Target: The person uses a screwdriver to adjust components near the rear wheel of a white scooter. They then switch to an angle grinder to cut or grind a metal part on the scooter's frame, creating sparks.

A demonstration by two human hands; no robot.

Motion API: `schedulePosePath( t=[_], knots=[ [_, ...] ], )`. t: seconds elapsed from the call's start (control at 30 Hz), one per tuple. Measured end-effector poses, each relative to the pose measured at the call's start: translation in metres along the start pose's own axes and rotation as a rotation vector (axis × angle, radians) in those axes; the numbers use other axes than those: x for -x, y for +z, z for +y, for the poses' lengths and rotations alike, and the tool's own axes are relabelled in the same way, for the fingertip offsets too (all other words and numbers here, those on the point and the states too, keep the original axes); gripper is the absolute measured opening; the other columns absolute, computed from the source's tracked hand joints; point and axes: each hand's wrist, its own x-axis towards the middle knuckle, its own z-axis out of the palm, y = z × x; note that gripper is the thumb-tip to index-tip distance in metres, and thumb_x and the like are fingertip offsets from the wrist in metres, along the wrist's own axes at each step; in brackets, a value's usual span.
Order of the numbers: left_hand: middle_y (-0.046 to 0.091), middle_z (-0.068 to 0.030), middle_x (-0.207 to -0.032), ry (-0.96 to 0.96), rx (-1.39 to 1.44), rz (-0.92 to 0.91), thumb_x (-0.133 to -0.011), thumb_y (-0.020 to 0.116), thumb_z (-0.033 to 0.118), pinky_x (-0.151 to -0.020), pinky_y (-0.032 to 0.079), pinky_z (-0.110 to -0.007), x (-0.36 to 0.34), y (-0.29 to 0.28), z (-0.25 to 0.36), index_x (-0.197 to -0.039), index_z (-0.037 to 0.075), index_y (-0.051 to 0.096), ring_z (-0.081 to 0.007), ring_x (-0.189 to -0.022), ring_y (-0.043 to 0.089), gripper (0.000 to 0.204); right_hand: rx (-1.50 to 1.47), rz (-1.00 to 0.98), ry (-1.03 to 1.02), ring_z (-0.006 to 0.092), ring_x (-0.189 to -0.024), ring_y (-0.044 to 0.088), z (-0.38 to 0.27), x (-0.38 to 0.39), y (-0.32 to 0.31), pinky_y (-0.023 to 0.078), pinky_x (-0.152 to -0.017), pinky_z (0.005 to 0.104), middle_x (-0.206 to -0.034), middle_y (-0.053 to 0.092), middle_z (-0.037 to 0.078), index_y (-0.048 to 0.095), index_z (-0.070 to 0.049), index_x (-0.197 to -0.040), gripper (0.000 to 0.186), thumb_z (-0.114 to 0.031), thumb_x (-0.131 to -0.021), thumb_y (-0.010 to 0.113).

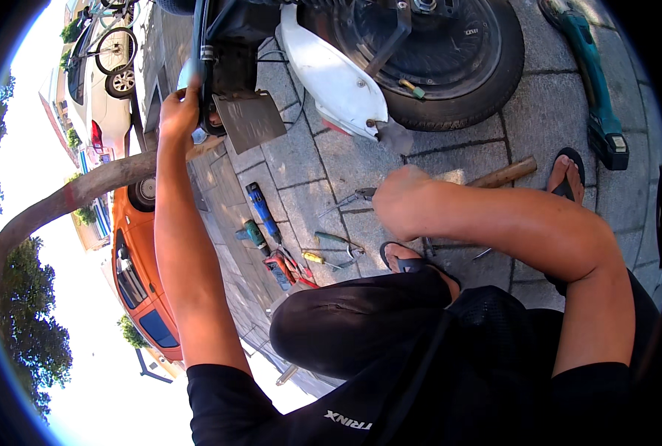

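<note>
My left hand point(179, 113) is closed around the edge of the dark frame point(206, 70) of a tipped two-wheeler, its fingers partly hidden behind it. Beside those fingers a flat grey-brown plate point(251, 121) hangs from the frame. My right hand point(404, 201) is a fist over the paving, below the white fender point(332, 70). A grey metal tool tip point(362, 194) shows at its left side; I cannot tell whether the fist holds it. Behind the right forearm a wooden handle point(505, 172) sticks out. A grey blur above the fist is too smeared to name.
The black wheel point(450, 67) lies at the top. Several tools rest on the paving: a blue-handled tool point(263, 212), a green drill point(254, 235), a yellow screwdriver point(314, 257). A teal power tool point(585, 67) lies far right. A tree trunk point(78, 189) and parked orange car point(139, 275) stand left.
</note>
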Motion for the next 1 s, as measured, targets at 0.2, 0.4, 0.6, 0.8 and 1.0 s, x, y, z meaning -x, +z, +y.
schedulePosePath(
  t=[0.2,0.4,0.6,0.8,1.0],
  knots=[
    [0.068,-0.0144,-0.064,0.070,-0.097,-0.005,-0.111,0.045,0.052,-0.069,0.054,-0.042,0.025,0.012,0.040,-0.094,-0.009,0.072,-0.0276,-0.060,0.070,0.068,-0.076,0.019,0.115,0.0309,-0.098,0.078,0.003,-0.013,0.028,0.061,-0.082,0.0427,-0.101,0.080,0.016,0.083,-0.005,-0.097,0.025,-0.017,-0.076,0.075],
    [0.064,-0.0094,-0.073,-0.018,0.017,-0.020,-0.110,0.050,0.055,-0.059,0.048,-0.036,0.041,0.008,0.045,-0.101,-0.007,0.072,-0.0201,-0.056,0.062,0.067,-0.082,0.017,0.182,0.0284,-0.103,0.078,0.002,-0.016,0.033,0.062,-0.082,0.0421,-0.107,0.080,0.015,0.084,-0.007,-0.104,0.028,-0.016,-0.078,0.075],
    [0.059,-0.0055,-0.073,-0.043,0.098,-0.016,-0.107,0.055,0.059,-0.058,0.047,-0.033,0.039,0.011,0.037,-0.102,-0.005,0.073,-0.0170,-0.057,0.059,0.066,-0.108,0.022,0.211,0.0311,-0.102,0.078,0.007,-0.008,0.041,0.061,-0.085,0.0424,-0.103,0.080,0.017,0.083,-0.004,-0.100,0.025,-0.014,-0.079,0.073],
    [0.056,-0.0030,-0.071,-0.032,0.188,-0.034,-0.107,0.058,0.057,-0.055,0.046,-0.029,0.029,0.010,0.021,-0.103,-0.003,0.073,-0.0158,-0.056,0.058,0.062,-0.107,-0.030,0.241,0.0280,-0.105,0.078,0.013,-0.008,0.044,0.062,-0.084,0.0418,-0.110,0.080,0.015,0.083,-0.008,-0.108,0.030,-0.014,-0.079,0.075],
    [0.063,-0.0015,-0.074,-0.110,0.308,-0.156,-0.103,0.063,0.062,-0.050,0.045,-0.024,0.027,0.000,0.019,-0.107,0.002,0.073,-0.0120,-0.057,0.061,0.062,-0.113,-0.040,0.252,0.0274,-0.105,0.078,0.021,-0.013,0.044,0.062,-0.084,0.0414,-0.110,0.080,0.014,0.083,-0.008,-0.108,0.031,-0.014,-0.079,0.075]
  ],
)
